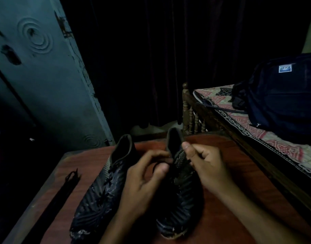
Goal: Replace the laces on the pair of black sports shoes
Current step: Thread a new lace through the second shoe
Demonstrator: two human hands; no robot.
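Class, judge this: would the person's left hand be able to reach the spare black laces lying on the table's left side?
Probably yes: the spare laces lie uncovered beyond the left shoe, though the left hand is pinching the right shoe's lace.

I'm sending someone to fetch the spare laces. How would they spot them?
Start at the reddish table with two black shoes. Left of the left shoe, near the table's left edge, lies a long dark bundle of laces, flat and apart, touched by neither hand.

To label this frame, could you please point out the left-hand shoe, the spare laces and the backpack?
left-hand shoe (100,194): head view, laced upper.
spare laces (63,189): head view, mid-length of bundle.
backpack (281,95): head view, front panel.
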